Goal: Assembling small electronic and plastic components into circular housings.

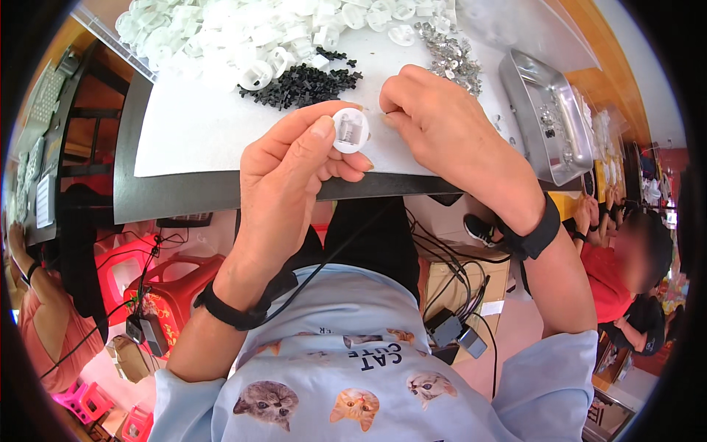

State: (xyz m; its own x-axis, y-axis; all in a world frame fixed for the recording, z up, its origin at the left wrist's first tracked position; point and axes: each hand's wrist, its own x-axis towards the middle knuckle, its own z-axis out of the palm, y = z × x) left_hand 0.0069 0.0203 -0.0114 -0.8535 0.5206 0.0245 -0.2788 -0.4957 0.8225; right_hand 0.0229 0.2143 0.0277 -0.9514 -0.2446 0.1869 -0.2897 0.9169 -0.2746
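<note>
Between the thumb and fingers of my left hand [294, 151] is a round white plastic part [350, 131] with a squarish recess in its face. It is held up above the table's near edge. Just to its right, my right hand [434, 118] is closed in a pinch, thumb against forefinger; whatever it holds is too small or hidden to name. Beyond my hands lies a heap of small black plastic pieces [305, 85]. A pile of small shiny metal pieces [453, 59] lies past my right hand.
A large heap of white plastic parts [213, 37] covers the far side of the white sheet [184, 140]. At the right stands a metal tray [549, 118] with a few small parts. Cables [460, 272] hang below the table. Other people sit at both sides.
</note>
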